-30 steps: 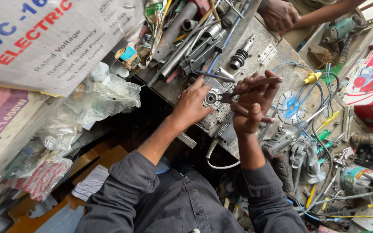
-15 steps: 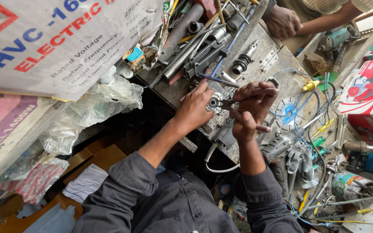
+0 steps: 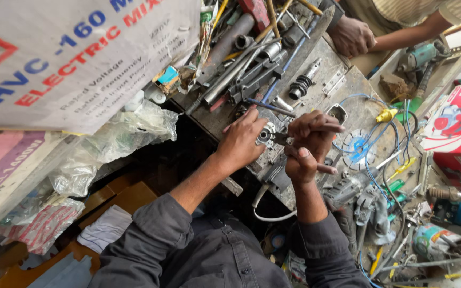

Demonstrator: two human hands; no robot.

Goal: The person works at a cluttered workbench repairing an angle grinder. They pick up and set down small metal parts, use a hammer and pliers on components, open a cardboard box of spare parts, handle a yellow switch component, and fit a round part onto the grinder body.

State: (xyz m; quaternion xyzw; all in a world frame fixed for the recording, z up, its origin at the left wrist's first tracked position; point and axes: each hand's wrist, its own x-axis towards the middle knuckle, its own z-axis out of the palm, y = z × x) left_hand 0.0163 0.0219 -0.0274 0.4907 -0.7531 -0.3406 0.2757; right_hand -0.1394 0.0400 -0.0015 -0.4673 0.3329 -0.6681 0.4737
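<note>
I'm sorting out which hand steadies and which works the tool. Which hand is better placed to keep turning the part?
Probably the right hand: it grips the slim metal pliers at the small round silver bearing part, which the left hand steadies on the grey metal workbench.

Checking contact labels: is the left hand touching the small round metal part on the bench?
Touching. The head view shows the left hand with its fingertips pressed on the round metal part, no gap visible.
</note>
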